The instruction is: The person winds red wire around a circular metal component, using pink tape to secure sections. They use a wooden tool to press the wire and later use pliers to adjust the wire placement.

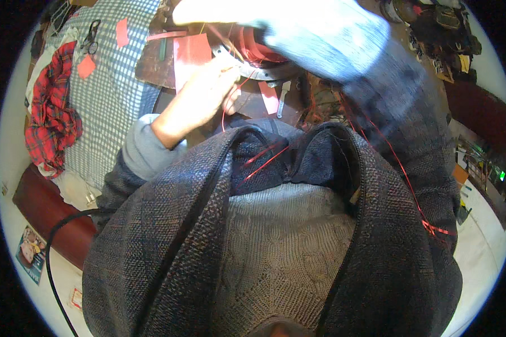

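Note:
My left hand (205,95) is closed at the near left edge of a grey metal ring (275,73), its fingers pinched together. Thin red enamelled wire (224,119) passes by these fingers and hangs below them. Inside the ring sits a thick coil of red wire (258,48). My right forearm (331,39) reaches across from the right, above the coil. Beyond the ring, my right hand (219,11) is so washed out by glare that its fingers cannot be made out. Thin yellowish strands (222,39) lie between the two hands.
Red paper pieces (192,50) and a small pale-handled blade (284,98) lie around the ring. On the checked cloth (109,73) at left are black scissors (90,42) and a red plaid cloth (50,112). Loose red wire (402,168) trails over my right sleeve. Tools (450,45) crowd the far right.

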Available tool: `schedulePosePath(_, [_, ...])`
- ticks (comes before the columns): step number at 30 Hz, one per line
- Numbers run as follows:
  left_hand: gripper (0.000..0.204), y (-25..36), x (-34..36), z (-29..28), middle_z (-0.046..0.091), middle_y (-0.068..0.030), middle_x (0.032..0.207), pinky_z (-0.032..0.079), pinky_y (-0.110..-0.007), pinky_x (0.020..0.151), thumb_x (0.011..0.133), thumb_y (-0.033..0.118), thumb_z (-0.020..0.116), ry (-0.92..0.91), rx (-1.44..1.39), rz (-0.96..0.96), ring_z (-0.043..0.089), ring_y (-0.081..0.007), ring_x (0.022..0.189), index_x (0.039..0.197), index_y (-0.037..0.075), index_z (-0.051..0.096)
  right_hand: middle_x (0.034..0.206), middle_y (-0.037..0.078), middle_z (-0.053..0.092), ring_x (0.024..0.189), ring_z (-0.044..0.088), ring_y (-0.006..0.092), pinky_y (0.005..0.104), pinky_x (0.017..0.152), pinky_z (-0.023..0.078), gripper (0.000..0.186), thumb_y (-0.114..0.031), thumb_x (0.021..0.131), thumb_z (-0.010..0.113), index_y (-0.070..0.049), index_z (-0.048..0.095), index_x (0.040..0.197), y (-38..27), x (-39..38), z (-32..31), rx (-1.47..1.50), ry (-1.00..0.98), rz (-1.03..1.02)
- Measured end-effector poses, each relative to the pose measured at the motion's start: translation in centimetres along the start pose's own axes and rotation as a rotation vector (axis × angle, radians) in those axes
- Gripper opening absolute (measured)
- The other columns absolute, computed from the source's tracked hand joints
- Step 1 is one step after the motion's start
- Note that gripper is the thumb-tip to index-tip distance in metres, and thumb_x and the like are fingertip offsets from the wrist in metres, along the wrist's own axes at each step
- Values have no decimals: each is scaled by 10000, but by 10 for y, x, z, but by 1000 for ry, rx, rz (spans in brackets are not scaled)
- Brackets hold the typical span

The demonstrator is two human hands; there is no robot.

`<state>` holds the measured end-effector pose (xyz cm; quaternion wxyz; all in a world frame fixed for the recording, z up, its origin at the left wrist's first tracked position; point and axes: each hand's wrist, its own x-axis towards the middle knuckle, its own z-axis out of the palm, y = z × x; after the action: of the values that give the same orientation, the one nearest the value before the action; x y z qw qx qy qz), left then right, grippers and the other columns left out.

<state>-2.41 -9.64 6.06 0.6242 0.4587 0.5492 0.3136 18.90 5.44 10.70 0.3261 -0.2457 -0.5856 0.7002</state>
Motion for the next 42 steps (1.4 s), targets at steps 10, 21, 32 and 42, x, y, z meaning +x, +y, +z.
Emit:
schedulePosePath(10, [327, 70, 28, -67, 700, -89, 901, 546, -341, 785, 1033, 280, 636, 36, 681, 243, 675, -212, 840, 1230, 20, 661, 908, 37, 579, 1015, 582, 260, 500, 1090, 397, 255, -360, 960, 644, -134, 527, 972, -150, -122, -100, 11, 185, -70])
schedulePosePath(21, [547, 62, 58, -7, 629, -214, 1334, 523, -465, 1041, 1015, 313, 696, -333, 417, 743, 627, -364, 1225, 1419, -23, 545, 947, 25, 577, 991, 597, 198, 520, 1155, 383, 318, -447, 963, 687, -178, 520, 942, -176, -189, -61, -5, 217, -61])
schedulePosePath(32, [505, 18, 128, -5, 671, -143, 1332, 568, -365, 1050, 981, 135, 744, -749, -448, 352, 677, -231, 1185, 1423, -20, 557, 927, -12, 572, 955, 569, 172, 478, 1091, 392, 213, -391, 1011, 641, -186, 581, 1004, -130, -174, -32, 172, 180, -193])
schedulePosePath(42, [381, 7, 164, -33, 746, -78, 1101, 599, -290, 799, 977, 196, 754, -1007, -201, 316, 698, -134, 944, 1276, -25, 670, 941, -9, 597, 858, 577, 182, 478, 950, 466, 275, -338, 1068, 566, -141, 633, 1248, -73, -114, 2, 64, 185, -320])
